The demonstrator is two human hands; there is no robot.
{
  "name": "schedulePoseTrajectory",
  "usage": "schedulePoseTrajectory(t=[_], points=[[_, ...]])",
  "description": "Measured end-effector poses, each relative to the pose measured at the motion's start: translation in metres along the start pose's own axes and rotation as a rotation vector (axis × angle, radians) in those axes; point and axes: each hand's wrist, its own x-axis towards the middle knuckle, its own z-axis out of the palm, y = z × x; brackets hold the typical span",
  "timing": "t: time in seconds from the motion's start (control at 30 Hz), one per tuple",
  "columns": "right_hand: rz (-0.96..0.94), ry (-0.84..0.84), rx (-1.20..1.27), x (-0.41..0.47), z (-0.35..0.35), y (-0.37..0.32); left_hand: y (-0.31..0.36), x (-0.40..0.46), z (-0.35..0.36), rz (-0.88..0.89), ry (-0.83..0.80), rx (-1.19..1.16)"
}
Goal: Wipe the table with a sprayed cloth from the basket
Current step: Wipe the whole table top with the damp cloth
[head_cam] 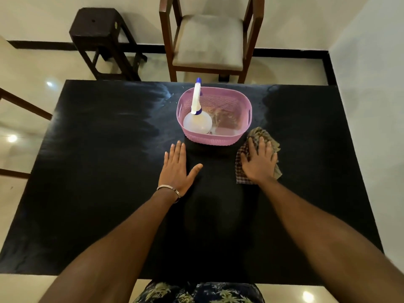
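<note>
A pink plastic basket [244, 119] stands on the black table [98, 171] near its far middle. A clear spray bottle [197, 121] with a white and blue nozzle leans inside it, at its left side. Just right of the basket a checked cloth [241, 171] lies on the table. My right hand [260, 160] presses flat on the cloth with fingers spread. My left hand [178, 169] rests flat on the bare table in front of the basket, fingers apart, holding nothing. Pale wet streaks [157, 101] show on the table's far left part.
A wooden chair [209, 42] with a grey seat stands behind the table's far edge. A dark stool [98, 27] stands at the back left. Part of another wooden chair [24, 103] shows at the left edge. The floor is glossy tile.
</note>
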Motion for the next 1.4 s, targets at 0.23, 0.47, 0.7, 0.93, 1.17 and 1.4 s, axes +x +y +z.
schedulePoseTrajectory(t=[0.23, 0.47, 0.7, 0.93, 1.17, 1.4], points=[[-0.258, -0.023, -0.012, -0.091, 0.046, -0.072, 0.0, 0.011, 0.001, 0.063, -0.001, -0.049], [-0.21, 0.02, 0.341, -0.096, 0.036, -0.099, -0.007, 0.027, -0.008, -0.017, 0.054, -0.237], [0.35, 0.234, 1.267, -0.046, -0.027, -0.101, 0.008, 0.056, -0.04, -0.264, 0.13, -0.809], [0.522, -0.095, 1.715, 0.0, -0.065, -0.103, 0.031, 0.085, -0.058, -0.443, 0.104, -1.228], [0.598, -0.098, 1.8, 0.004, -0.073, -0.114, 0.028, 0.111, -0.053, -0.646, -0.013, -1.33], [0.619, -0.098, 1.747, 0.005, -0.077, -0.133, 0.014, 0.115, -0.058, -0.724, 0.017, -1.348]])
